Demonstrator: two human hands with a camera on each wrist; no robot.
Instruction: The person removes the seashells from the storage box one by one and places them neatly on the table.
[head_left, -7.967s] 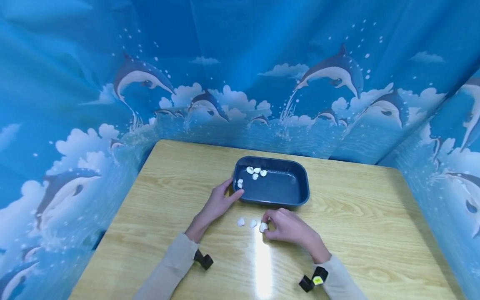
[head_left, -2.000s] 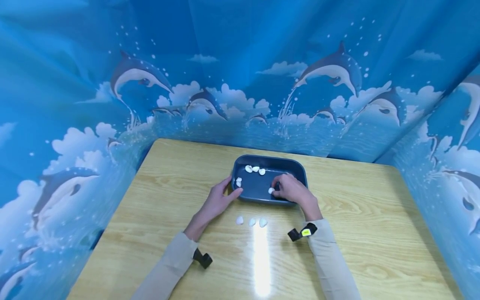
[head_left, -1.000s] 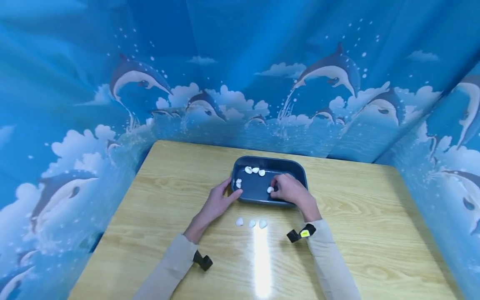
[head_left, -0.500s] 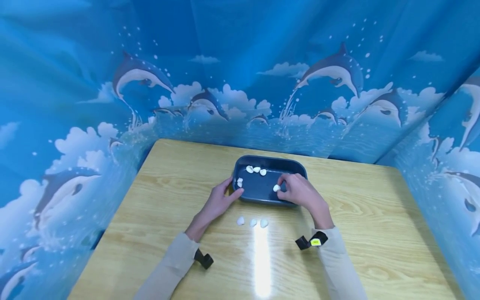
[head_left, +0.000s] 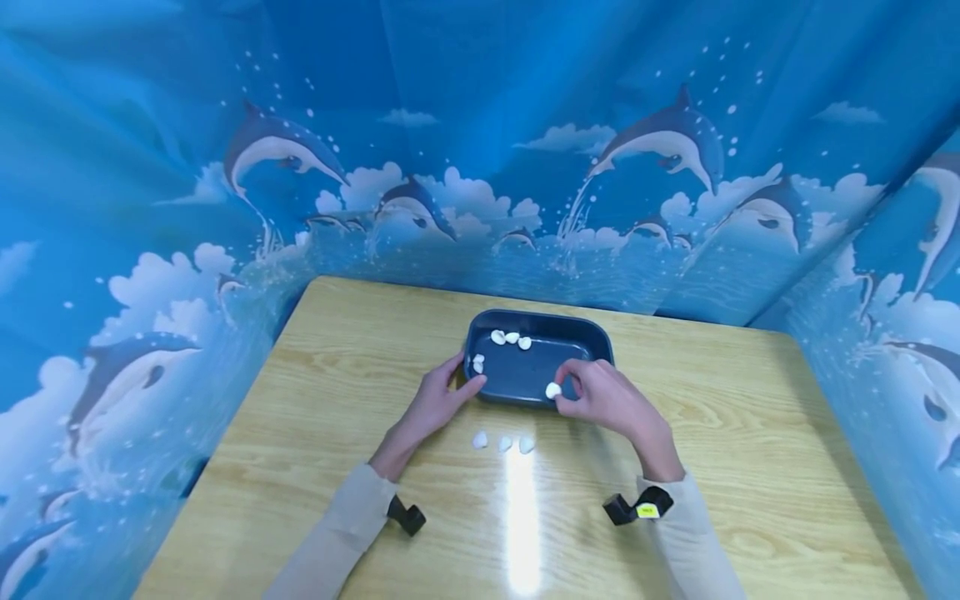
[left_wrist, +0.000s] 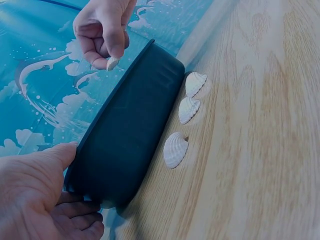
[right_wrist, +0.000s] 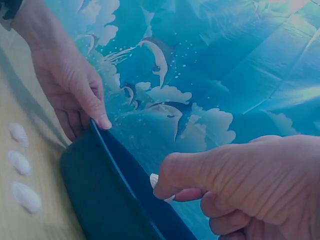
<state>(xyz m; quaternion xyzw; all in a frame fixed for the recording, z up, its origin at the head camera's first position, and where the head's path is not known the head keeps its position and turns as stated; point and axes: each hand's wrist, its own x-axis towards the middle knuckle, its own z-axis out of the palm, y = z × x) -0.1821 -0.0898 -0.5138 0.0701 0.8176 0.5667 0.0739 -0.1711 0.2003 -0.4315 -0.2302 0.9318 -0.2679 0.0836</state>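
The right hand pinches a small white seashell between thumb and fingers, above the near side of a dark blue rectangular tray. In the right wrist view the shell shows at the fingertips, beside the rim. The left hand holds the tray's left end, its thumb at the rim and its other fingers against the outer wall, partly hidden. Inside the tray, three shells lie in a row at the far left. Two more shells lie against the left end.
Three ribbed white shells lie in a row on the wooden table, in front of the tray. A blue dolphin-print curtain stands behind the table and at its sides. A bright light streak reflects off the tabletop.
Eight seconds ago the right hand held a shell at the table row; that shell now lies there. One shell has left the tray's far-left group. Lately the right hand, holding a shell, moved nearer the front rim.
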